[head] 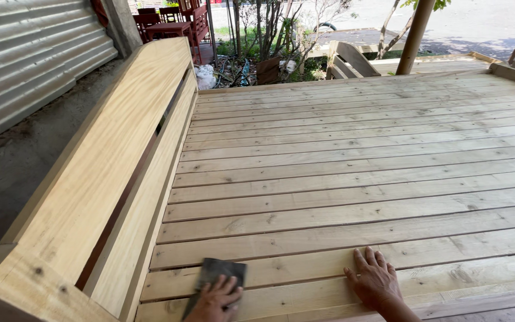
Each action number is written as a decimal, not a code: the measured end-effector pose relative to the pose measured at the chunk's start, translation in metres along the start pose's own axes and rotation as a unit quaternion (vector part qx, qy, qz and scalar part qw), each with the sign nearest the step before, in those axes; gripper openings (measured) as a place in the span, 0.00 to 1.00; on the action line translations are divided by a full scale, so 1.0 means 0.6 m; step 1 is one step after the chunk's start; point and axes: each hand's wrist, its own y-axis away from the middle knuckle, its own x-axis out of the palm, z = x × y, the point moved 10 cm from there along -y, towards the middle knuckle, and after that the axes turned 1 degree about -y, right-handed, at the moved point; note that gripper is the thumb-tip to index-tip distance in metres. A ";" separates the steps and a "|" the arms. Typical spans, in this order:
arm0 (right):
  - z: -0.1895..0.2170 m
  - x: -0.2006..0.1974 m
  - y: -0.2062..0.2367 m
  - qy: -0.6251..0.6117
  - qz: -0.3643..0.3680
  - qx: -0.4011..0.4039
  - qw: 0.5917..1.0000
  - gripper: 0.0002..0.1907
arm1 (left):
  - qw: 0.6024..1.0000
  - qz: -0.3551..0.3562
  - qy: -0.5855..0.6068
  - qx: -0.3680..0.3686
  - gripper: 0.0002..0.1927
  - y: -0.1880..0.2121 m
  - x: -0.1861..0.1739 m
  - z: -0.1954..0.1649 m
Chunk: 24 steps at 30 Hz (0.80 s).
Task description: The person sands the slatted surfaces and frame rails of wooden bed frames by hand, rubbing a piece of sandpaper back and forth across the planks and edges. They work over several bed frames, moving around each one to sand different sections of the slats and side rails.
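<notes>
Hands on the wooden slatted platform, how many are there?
2. The left hand presses a dark grey sanding sheet near the backrest; the right hand lies flat on a pale wooden slat, bottom centre.

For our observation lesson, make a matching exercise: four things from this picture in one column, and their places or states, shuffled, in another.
Things:
1. left hand
2. right hand
3. corrugated metal wall
4. wooden post

Places or states:
A. stands beyond the deck's far edge
B. flat on a bare plank
C. pressing a dark sanding sheet
D. far left, beside the backrest

Pairs: 1-C, 2-B, 3-D, 4-A
</notes>
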 end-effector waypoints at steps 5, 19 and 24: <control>-0.015 0.000 -0.007 -0.052 -0.030 0.007 0.998 0.34 | 0.981 -0.003 0.059 0.185 0.23 -0.116 0.047 -0.250; -0.008 0.013 -0.020 -0.035 -0.027 -0.041 0.998 0.36 | 0.952 0.292 -0.064 -0.069 0.29 0.095 0.052 0.174; -0.019 0.013 -0.020 -0.060 -0.027 -0.029 0.997 0.33 | 0.946 0.263 -0.186 -0.036 0.29 0.055 0.080 0.108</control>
